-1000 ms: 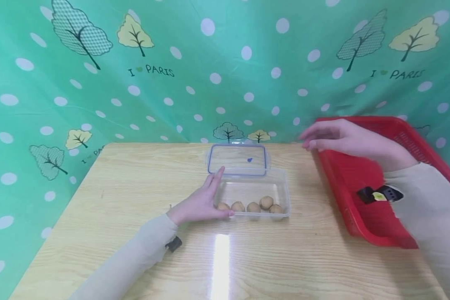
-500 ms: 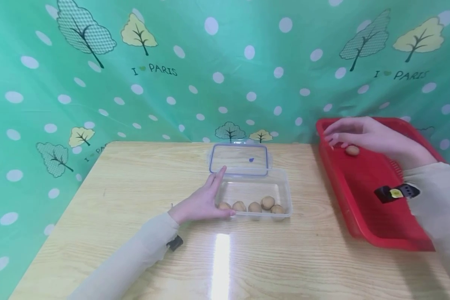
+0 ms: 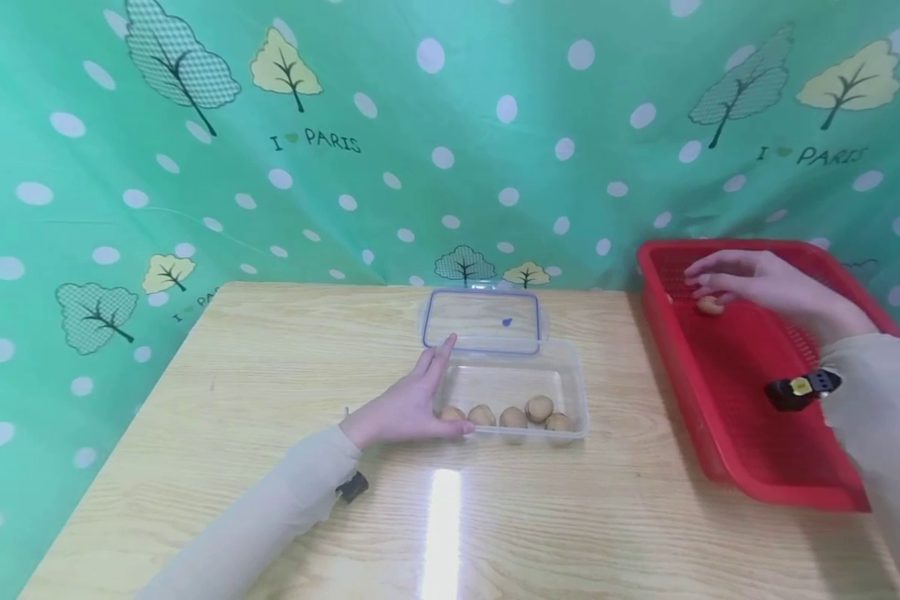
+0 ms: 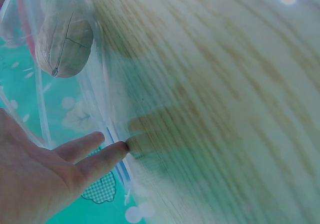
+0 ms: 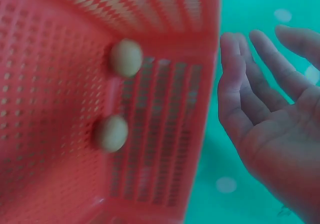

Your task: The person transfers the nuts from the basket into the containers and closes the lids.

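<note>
A clear plastic food container [image 3: 573, 379] holds several walnuts [image 3: 539, 408] along its near side. My left hand [image 3: 405, 406] rests on its left end, fingers straight along the side and thumb at the near rim; the left wrist view shows a walnut [image 4: 65, 43] through the clear wall. My right hand [image 3: 768, 283] is over the far end of a red plastic basket [image 3: 690, 392], fingers loosely bent, beside a walnut [image 3: 709, 306]. Nothing shows between those fingers. In the right wrist view two walnuts, one farther [image 5: 126, 58] and one nearer [image 5: 111, 133], lie against the slotted basket wall.
The container's clear lid [image 3: 480, 321], with a blue seal, lies flat behind it. All stands on a wooden table [image 3: 285, 367] with a green patterned cloth [image 3: 390, 125] hanging at the back. The basket's raised rim stands along the right.
My right hand has moved right, from over the basket's left rim to inside its far end, then lower towards the walnut there. The left hand keeps its place on the container.
</note>
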Demonstrator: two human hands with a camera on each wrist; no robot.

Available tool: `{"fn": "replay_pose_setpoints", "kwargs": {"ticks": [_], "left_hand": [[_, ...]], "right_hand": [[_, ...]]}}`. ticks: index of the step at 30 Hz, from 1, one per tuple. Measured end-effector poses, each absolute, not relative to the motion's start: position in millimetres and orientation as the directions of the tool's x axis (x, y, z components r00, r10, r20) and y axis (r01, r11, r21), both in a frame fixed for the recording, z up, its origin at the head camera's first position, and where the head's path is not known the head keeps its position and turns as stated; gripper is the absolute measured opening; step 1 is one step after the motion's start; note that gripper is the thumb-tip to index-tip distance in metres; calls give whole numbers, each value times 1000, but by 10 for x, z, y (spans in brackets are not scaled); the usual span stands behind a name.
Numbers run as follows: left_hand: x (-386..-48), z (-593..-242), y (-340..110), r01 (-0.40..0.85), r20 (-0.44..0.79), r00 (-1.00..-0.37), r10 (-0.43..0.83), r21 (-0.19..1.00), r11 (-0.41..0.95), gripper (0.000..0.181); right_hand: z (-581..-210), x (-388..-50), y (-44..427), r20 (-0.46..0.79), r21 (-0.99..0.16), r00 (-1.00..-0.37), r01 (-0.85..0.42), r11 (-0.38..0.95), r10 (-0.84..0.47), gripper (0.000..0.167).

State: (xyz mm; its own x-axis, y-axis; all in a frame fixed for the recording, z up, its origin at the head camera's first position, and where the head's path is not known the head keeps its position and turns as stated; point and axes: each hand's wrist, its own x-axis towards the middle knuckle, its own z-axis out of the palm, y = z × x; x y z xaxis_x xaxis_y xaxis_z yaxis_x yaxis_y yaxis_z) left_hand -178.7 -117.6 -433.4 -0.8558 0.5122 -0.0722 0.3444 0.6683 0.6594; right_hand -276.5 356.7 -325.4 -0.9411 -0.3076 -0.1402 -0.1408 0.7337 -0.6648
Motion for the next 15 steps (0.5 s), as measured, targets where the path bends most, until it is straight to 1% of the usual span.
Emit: {"fn": "replay_pose_setpoints", "kwargs": {"ticks": [6, 10, 15], "left_hand": [[-1772, -4321, -1164, 338, -79, -859, 506, 654, 676, 126], [-1767, -4312, -1168, 333, -82, -859, 506, 660, 673, 126], [-1769, -4321, -1171, 332, -83, -857, 509, 667, 667, 126]], "right_hand": [[-3392, -2807, 3792, -120, -641, -951, -146, 754, -285, 56], [-3471, -2857, 3872, -111, -659, -952, -144, 738, -286, 54], [-3593, -2921, 3973, -159, -639, -954, -98, 763, -256, 63]]}}
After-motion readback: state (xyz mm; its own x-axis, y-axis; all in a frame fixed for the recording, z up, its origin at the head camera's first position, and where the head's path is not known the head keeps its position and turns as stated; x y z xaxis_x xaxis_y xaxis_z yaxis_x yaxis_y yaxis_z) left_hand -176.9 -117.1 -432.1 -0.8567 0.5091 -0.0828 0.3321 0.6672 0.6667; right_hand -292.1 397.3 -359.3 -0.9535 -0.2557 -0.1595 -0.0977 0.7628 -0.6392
